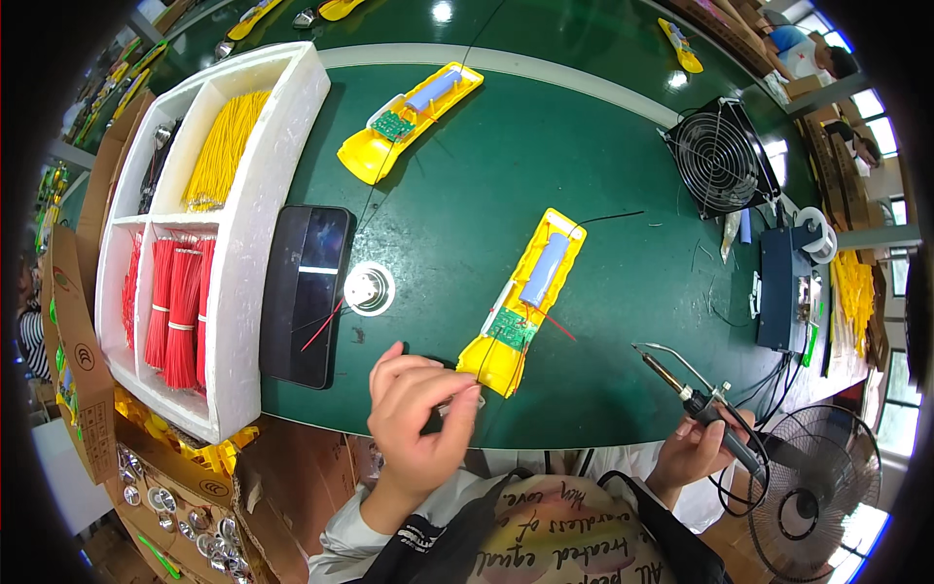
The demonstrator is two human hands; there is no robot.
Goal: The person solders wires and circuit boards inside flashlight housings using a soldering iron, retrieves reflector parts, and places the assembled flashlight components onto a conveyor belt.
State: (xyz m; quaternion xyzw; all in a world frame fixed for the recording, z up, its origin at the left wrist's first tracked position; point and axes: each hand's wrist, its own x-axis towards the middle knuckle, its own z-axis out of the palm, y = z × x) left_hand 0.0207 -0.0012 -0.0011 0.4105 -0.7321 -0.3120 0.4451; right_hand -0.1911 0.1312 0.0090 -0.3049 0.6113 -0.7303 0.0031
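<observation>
My right hand (696, 450) grips a soldering iron (720, 423) with a thin metal feed tube beside its tip. The tip points up and left, apart from the yellow torch casing (498, 368) in the middle of the bench. Inside that open half casing lie a blue cylindrical battery (545, 270) and a green circuit board (513, 329); a red wire and black wires stick out. At the casing's near end my left hand (418, 414) is closed in a pinch. Something small and silvery shows at its fingertips, mostly hidden, and a dark wire runs toward them.
Another yellow casing (365, 156) lies farther back. On the left, a white foam box (277, 185) holds red, yellow and black wires beside a dark phone (306, 292) and a round silver piece (370, 289). A black fan (718, 161), blue soldering unit (783, 292) and solder spool (815, 236) stand right.
</observation>
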